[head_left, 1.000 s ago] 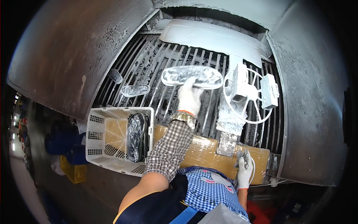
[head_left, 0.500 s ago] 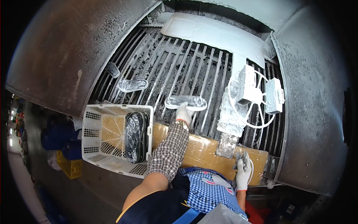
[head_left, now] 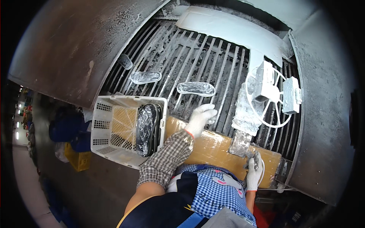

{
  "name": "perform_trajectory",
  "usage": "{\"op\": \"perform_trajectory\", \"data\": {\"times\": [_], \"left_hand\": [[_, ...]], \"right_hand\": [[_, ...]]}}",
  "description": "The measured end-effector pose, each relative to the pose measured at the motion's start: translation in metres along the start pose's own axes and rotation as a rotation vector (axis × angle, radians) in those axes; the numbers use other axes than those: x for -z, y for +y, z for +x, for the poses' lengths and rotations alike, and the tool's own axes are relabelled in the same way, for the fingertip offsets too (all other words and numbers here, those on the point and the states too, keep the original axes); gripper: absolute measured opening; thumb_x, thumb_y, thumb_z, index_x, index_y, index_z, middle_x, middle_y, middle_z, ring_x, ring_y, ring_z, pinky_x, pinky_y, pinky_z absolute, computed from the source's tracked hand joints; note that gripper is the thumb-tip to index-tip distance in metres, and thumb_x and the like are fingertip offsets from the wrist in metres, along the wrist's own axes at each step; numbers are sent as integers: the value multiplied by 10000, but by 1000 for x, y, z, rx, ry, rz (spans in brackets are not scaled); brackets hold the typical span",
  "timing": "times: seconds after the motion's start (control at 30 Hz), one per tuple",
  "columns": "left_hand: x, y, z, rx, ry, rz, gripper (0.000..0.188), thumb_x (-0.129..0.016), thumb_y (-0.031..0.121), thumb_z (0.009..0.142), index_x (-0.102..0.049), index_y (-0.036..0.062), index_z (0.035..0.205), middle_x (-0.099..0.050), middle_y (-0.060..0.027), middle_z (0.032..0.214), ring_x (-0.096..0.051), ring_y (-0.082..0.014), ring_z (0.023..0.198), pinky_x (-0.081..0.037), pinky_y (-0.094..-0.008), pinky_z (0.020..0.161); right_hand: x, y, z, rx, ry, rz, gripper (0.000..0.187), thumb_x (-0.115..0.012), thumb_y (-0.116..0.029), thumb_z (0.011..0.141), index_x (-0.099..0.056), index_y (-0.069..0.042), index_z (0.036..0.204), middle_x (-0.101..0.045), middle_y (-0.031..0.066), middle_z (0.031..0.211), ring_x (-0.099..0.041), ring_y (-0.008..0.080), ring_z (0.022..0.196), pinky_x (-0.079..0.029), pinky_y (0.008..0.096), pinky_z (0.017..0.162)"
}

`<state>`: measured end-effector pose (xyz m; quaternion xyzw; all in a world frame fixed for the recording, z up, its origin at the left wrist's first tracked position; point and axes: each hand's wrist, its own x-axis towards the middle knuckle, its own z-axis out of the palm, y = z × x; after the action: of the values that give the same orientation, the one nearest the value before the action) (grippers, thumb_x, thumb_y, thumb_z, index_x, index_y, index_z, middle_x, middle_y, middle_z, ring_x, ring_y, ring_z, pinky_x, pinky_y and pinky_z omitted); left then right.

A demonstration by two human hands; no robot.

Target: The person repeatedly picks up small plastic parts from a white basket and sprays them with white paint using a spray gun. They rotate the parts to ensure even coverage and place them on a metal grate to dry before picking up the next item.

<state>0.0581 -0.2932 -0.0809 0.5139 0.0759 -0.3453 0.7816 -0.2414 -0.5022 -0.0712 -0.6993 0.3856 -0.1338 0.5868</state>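
My left hand (head_left: 202, 118), in a white glove, is held over the near ends of the metal bars with its fingers apart and nothing in them. Just beyond it a sole-shaped piece wrapped in clear film (head_left: 196, 89) lies flat on the bars, apart from the fingers. Farther left rest a second film-wrapped piece (head_left: 146, 77) and a smaller dark one (head_left: 125, 61). At the near right my gloved right hand (head_left: 253, 174) is closed around a grey metal spray gun (head_left: 258, 161) with a white hose beside it; the hand partly hides the gun.
A white plastic basket (head_left: 99, 147) at the left holds several dark film-wrapped soles (head_left: 146, 131). White-coated turntable wheel (head_left: 272, 92) with blocks stands right. Brown taped cardboard (head_left: 213, 152) lines the near edge. Metal side walls (head_left: 76, 49) flank the slatted grate (head_left: 186, 62).
My left hand has let go of the wrapped piece, now lying on the bars, and has drawn back toward me. The whole view has shifted slightly. My right hand keeps hold of the spray gun.
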Motion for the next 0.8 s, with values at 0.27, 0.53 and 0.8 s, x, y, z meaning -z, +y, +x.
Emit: {"op": "perform_trajectory", "data": {"times": [0.27,0.53,0.8], "left_hand": [[62,112,-93,-846,557,1375,716,-849,341,839,-609,-2,1420,-686,-205,1287,-673,-329,1172,-558,-455,1020],[104,109,-112,-136,685,1660,1072,-863,476,752,-391,60,1619,-534,-282,1454,-621,-462,1260,-537,-525,1060],[107,116,-104,-74,722,1708,1039,-854,415,740,-413,101,1627,-547,-269,1436,-630,-434,1263,-539,-498,1070]], "right_hand": [[-4,1,-6,-13,-39,21,565,-623,-181,1079,-479,8,1591,-623,21,970,-566,93,762,-504,262,674],[1,-6,-7,-33,-38,-11,584,-624,-187,1066,-469,36,1583,-653,46,1057,-563,89,777,-495,267,706],[4,-4,-8,28,-23,-22,569,-632,-174,1062,-484,14,1579,-694,61,1098,-578,89,790,-513,268,712]]}}
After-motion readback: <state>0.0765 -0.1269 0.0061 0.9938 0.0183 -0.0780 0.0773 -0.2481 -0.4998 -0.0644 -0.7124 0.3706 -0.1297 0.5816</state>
